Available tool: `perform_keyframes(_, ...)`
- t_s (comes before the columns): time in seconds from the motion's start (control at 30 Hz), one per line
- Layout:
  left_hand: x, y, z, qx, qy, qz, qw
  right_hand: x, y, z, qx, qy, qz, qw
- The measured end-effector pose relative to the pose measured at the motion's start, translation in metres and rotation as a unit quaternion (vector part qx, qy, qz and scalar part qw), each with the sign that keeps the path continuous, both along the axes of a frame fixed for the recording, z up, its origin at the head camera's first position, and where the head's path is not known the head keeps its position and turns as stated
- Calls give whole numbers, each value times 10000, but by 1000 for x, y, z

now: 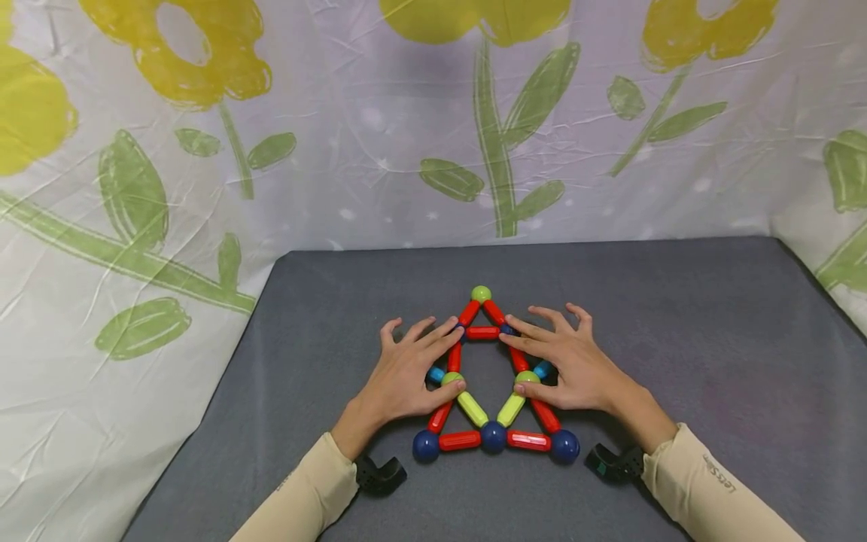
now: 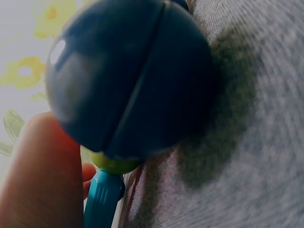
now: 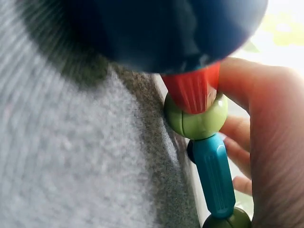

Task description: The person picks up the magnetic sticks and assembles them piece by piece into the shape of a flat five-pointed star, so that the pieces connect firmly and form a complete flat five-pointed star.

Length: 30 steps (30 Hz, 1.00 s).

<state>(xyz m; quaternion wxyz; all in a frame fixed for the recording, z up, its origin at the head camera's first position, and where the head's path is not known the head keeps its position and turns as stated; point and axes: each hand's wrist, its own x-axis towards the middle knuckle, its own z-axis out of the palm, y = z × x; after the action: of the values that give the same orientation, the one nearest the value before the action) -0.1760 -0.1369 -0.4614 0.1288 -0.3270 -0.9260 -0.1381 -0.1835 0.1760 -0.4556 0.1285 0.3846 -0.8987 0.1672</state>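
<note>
A triangular figure of magnetic rods and balls lies on the grey tabletop in the head view, with a green ball (image 1: 481, 294) at its top. Spread fingers of my left hand (image 1: 405, 374) touch its upper left corner, the thumb resting at the left green ball (image 1: 450, 379). Mirroring it, my right hand (image 1: 577, 367) touches the dark blue ball (image 1: 506, 330) and the right green ball (image 1: 527, 379). Below are yellow-green rods (image 1: 473, 409) and red rods (image 1: 460, 440) between large blue balls (image 1: 493, 436). A teal rod (image 3: 214, 175) joins two green balls beside my right hand; my palms partly hide such rods.
The grey tabletop (image 1: 677, 316) reaches to a hanging white cloth (image 1: 366, 150) printed with yellow flowers and green leaves. Black wrist devices (image 1: 381, 476) sit below both wrists, close to the figure's lower corners.
</note>
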Motion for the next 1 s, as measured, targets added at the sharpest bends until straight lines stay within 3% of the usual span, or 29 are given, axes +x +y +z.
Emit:
perform_keyframes(0.2, 0, -1, -1, -9, 123, 16, 9999, -1, -1, -1, -76, 64, 22, 9999)
perform_keyframes(1.0, -1, -1, -2, -7, -126, 67, 9999, -2, 2, -1, -309, -117, 12, 9995)
